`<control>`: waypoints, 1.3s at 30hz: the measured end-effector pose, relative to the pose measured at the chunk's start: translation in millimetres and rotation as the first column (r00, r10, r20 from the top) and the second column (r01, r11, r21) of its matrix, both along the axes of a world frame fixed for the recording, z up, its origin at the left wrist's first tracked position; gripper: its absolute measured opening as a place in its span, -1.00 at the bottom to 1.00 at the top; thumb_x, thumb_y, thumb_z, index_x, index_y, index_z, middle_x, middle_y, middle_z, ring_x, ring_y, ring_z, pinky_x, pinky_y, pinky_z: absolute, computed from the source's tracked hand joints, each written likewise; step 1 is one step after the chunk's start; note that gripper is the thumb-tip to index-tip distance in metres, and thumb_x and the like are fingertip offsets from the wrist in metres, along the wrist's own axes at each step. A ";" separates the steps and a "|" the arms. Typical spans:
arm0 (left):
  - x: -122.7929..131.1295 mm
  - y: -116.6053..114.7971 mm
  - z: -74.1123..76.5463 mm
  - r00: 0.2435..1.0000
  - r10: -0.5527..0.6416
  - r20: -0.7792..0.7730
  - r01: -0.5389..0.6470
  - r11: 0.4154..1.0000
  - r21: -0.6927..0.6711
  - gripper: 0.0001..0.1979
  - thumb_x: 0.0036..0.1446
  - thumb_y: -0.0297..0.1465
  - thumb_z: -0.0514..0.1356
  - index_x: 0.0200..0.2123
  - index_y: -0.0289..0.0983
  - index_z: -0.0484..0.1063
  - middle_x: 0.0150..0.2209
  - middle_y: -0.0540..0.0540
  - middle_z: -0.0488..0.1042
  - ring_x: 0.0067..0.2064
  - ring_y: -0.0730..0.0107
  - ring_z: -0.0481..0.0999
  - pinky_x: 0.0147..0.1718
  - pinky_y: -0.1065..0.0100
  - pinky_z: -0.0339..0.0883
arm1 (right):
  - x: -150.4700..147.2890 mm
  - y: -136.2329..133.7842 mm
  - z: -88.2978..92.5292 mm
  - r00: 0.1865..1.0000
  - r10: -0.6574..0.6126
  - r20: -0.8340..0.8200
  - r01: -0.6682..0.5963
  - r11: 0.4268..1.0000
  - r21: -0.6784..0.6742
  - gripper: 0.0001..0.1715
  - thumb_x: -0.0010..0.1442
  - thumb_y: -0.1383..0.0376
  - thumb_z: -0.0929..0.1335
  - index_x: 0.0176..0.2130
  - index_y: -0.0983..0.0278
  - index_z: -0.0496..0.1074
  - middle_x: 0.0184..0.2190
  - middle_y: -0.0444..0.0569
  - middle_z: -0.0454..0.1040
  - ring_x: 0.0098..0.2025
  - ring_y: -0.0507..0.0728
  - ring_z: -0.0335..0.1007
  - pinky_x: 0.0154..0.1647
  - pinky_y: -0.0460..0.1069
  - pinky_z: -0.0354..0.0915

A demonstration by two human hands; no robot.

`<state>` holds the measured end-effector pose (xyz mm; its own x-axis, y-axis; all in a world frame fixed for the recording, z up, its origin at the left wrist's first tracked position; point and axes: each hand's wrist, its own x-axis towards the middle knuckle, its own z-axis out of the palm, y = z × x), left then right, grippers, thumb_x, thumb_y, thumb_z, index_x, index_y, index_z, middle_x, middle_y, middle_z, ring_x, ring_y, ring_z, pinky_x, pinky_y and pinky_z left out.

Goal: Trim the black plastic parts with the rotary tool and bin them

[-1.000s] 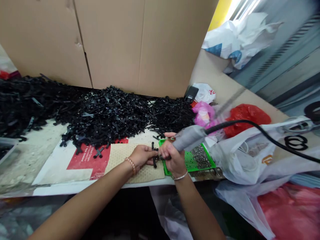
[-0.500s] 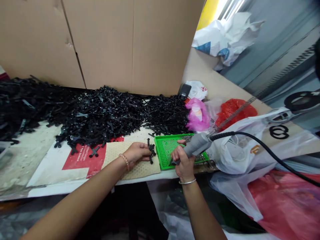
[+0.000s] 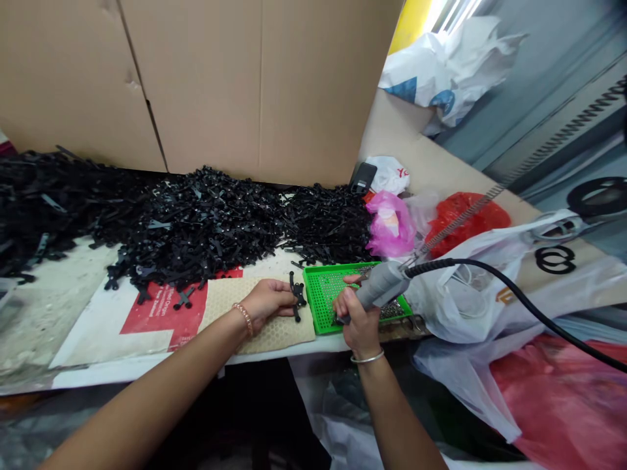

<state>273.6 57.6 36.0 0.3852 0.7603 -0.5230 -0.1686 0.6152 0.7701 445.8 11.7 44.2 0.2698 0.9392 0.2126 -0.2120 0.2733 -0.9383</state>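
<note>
My left hand (image 3: 269, 301) rests on a tan textured mat (image 3: 228, 294), its fingers closed on a black X-shaped plastic piece (image 3: 298, 295) by the mat's right edge. My right hand (image 3: 360, 321) is wrapped round a grey electric screwdriver (image 3: 383, 284) with a black cable, held tilted over a green perforated tray (image 3: 319, 312). The driver's tip is hidden by the fingers or too small to make out. Small metal screws (image 3: 392, 309) lie in the tray's right part.
Heaps of black plastic pieces (image 3: 206, 222) line the back of the bench against a cardboard wall (image 3: 210, 85). One crossed piece (image 3: 183, 298) lies apart on red-and-white card. Plastic bags (image 3: 465, 294) crowd the right side. A coil spring (image 3: 460, 219) runs up from the screwdriver.
The view has shifted very slightly, and the screwdriver sits a touch further left over the tray. My left hand stays on the black piece.
</note>
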 end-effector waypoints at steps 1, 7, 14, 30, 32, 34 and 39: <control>0.1 -0.2 0.5 1.000 0.002 0.001 -0.002 1.000 -0.001 -0.85 -0.29 -0.54 0.37 -0.52 -0.39 0.52 -0.48 -0.09 0.52 -0.44 0.47 0.47 -0.40 0.45 0.43 | 0.3 0.1 0.2 1.000 0.007 0.002 -0.007 1.000 0.003 -0.74 0.15 0.21 0.40 -0.20 0.23 0.29 -0.68 -0.31 0.13 -0.66 -0.01 0.05 -0.60 -0.09 0.06; 0.8 -0.7 3.4 1.000 0.019 -0.011 -0.019 1.000 -0.010 -0.88 -0.26 -0.58 0.34 -0.52 -0.40 0.53 -0.46 -0.11 0.53 -0.42 0.46 0.49 -0.41 0.46 0.43 | 0.6 1.8 0.5 1.000 0.018 -0.005 -0.018 1.000 0.002 -0.72 0.12 0.20 0.42 -0.25 0.23 0.27 -0.66 -0.32 0.11 -0.67 -0.03 0.03 -0.62 -0.11 0.07; 1.7 -1.4 -0.6 0.999 0.029 0.028 -0.028 1.000 -0.014 -0.88 -0.26 -0.58 0.35 -0.52 -0.40 0.53 -0.47 -0.10 0.54 -0.43 0.46 0.49 -0.40 0.45 0.43 | -1.4 -0.4 2.0 1.000 -0.008 0.017 0.008 1.000 0.000 -0.65 0.11 0.20 0.43 -0.15 0.23 0.29 -0.66 -0.31 0.13 -0.65 -0.01 0.06 -0.59 -0.11 0.09; 0.6 -1.2 -5.9 0.997 0.021 0.072 -0.023 0.999 0.027 -0.81 -0.30 -0.48 0.41 -0.56 -0.39 0.48 -0.54 -0.01 0.45 -0.50 0.54 0.42 -0.41 0.44 0.42 | -62.8 55.3 37.1 0.976 0.023 -0.217 -0.012 0.999 0.051 -0.58 0.02 0.10 0.43 -0.18 0.20 0.28 -0.67 -0.34 0.04 -0.67 -0.05 -0.08 -0.59 -0.12 0.04; 0.5 -0.7 -7.9 0.997 0.020 0.079 -0.022 0.999 0.026 -0.81 -0.31 -0.48 0.41 -0.55 -0.39 0.48 -0.52 -0.02 0.46 -0.49 0.52 0.44 -0.39 0.42 0.43 | -61.8 55.7 35.3 0.976 0.022 -0.215 -0.012 0.999 0.049 -0.59 0.02 0.10 0.43 -0.18 0.20 0.28 -0.68 -0.34 0.04 -0.67 -0.05 -0.08 -0.59 -0.12 0.04; 0.4 -0.3 -8.2 0.996 0.022 0.081 -0.023 1.000 0.015 -0.81 -0.31 -0.49 0.41 -0.54 -0.38 0.49 -0.51 -0.03 0.47 -0.47 0.51 0.45 -0.38 0.42 0.43 | -60.3 54.3 34.5 0.976 0.026 -0.214 -0.016 0.999 0.049 -0.60 0.02 0.10 0.43 -0.20 0.20 0.28 -0.68 -0.34 0.03 -0.67 -0.05 -0.08 -0.59 -0.12 0.03; 0.6 -0.2 -5.8 0.997 0.018 0.080 -0.019 1.000 0.007 -0.84 -0.28 -0.50 0.39 -0.56 -0.39 0.47 -0.49 -0.05 0.48 -0.46 0.49 0.46 -0.37 0.40 0.43 | -58.4 51.9 32.9 0.978 0.011 -0.209 0.001 0.998 0.057 -0.64 0.03 0.13 0.42 -0.20 0.20 0.29 -0.67 -0.33 0.04 -0.67 -0.04 -0.07 -0.59 -0.12 0.03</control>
<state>274.2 57.4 30.2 0.4113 0.7714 -0.4855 -0.2413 0.6058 0.7581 387.4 63.6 77.0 0.3092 0.9287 0.2046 -0.4032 0.3229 -0.8563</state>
